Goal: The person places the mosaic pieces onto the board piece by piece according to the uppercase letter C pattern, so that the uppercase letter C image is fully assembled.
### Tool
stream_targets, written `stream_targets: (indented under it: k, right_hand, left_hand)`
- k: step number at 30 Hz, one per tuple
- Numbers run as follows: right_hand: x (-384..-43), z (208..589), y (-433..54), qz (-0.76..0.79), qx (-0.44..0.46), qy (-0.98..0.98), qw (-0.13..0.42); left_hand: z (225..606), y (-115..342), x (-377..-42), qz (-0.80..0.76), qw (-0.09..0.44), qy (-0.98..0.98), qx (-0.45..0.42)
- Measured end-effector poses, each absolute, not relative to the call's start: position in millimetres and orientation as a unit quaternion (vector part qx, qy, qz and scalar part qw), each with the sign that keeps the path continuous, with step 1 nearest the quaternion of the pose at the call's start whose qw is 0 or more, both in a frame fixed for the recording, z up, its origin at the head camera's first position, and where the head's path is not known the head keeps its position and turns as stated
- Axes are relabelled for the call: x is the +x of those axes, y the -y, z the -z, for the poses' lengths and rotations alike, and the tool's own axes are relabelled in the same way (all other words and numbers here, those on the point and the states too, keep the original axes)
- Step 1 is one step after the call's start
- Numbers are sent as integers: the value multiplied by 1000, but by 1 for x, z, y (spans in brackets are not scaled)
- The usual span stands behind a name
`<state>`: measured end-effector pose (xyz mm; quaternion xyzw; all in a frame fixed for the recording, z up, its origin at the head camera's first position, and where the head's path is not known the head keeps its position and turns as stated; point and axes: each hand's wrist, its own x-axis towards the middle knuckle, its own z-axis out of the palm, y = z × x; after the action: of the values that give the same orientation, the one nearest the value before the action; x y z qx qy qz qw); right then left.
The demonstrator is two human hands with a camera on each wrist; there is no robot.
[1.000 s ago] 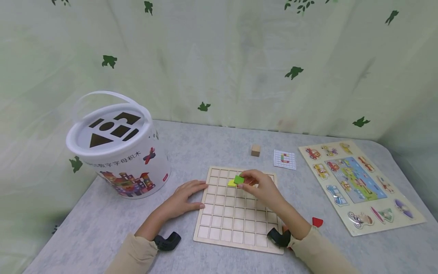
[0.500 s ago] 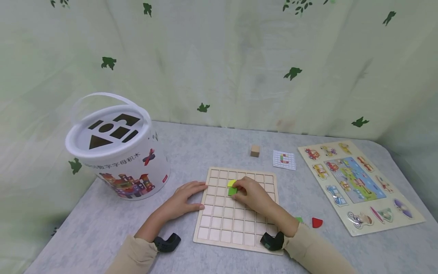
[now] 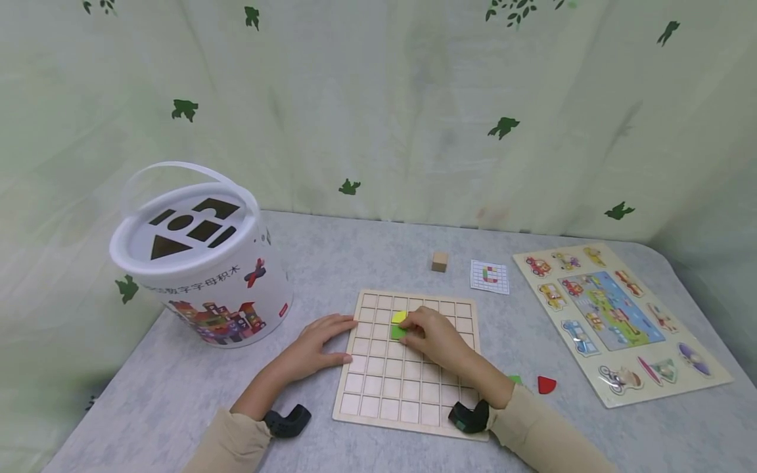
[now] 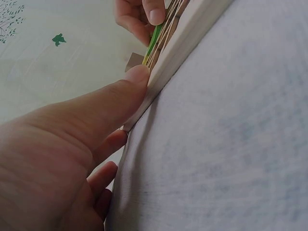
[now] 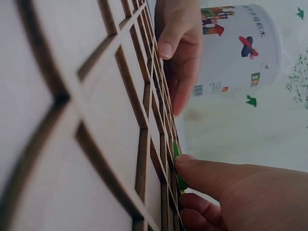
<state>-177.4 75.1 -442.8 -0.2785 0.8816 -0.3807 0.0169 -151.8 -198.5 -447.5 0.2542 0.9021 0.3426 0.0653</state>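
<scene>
A wooden grid board [image 3: 372, 383] lies in the middle of the table. My right hand [image 3: 440, 340] is over its upper middle, pinching a green square tile [image 3: 398, 332] down at a cell. Thumb and curled fingertips meet around that tile [image 5: 180, 168] in the right wrist view. A yellow piece [image 3: 399, 316] lies in the cell just beyond it. At the board's left edge rests my left hand [image 3: 316, 345], fingers extended and thumb apart. The left wrist view shows the left thumb [image 4: 130, 79] along the board's rim.
A white bucket [image 3: 201, 309] with a shape-hole lid stands at left. Behind the board are a wooden cube [image 3: 439, 261] and a grid pattern card [image 3: 489, 276]. A picture puzzle [image 3: 591, 368] lies right. A red rounded piece [image 3: 547, 385] and a partly hidden green piece [image 3: 516, 379] lie near my right forearm.
My right hand has moved left and nearer, bringing the green tile from above the board down to the cell in front of the yellow piece. The left hand keeps its place.
</scene>
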Motion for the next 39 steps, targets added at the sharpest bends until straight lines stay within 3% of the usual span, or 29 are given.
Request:
stream_targets:
  k: [15, 27, 34, 39]
  right_hand:
    - [-174, 440, -71, 347, -272, -898, -2]
    - [-174, 440, -76, 441, -256, -859, 50]
    - [-159, 411, -82, 502, -219, -833, 77]
    - [-143, 391, -101, 507, -223, -831, 49]
  left_hand:
    - [448, 199, -152, -344, 67, -904, 246]
    - [448, 199, -152, -350, 67, -901, 247]
    - [449, 199, -152, -350, 66, -901, 247]
    - [448, 199, -152, -349, 65, -901, 249]
